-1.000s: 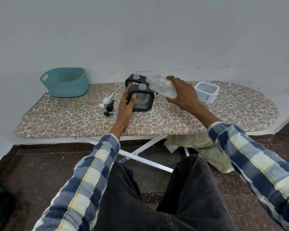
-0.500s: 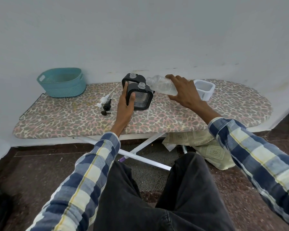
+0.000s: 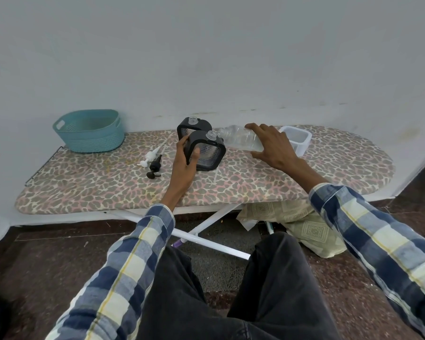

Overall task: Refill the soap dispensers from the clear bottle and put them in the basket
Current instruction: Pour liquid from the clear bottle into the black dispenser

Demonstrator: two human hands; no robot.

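Two black-framed clear soap dispensers stand on the ironing board, the near dispenser [image 3: 207,153] in front of the far dispenser [image 3: 190,127]; both have open necks. My left hand [image 3: 185,160] grips the near one by its left edge. My right hand [image 3: 271,146] holds the clear bottle [image 3: 238,138] tipped on its side, its mouth at the near dispenser's neck. A white pump [image 3: 150,157] and a black pump [image 3: 155,168] lie loose to the left. The teal basket [image 3: 90,131] sits at the board's far left.
A white square container [image 3: 297,141] stands just right of my right hand. The leopard-print ironing board [image 3: 329,173] runs along a white wall. A patterned cloth [image 3: 302,224] lies on the floor under the board's right side, beside its white legs.
The bottle's mouth stays at the near dispenser's neck while the bottle has sunk flatter. My left hand keeps its hold, and the view has shifted slightly.
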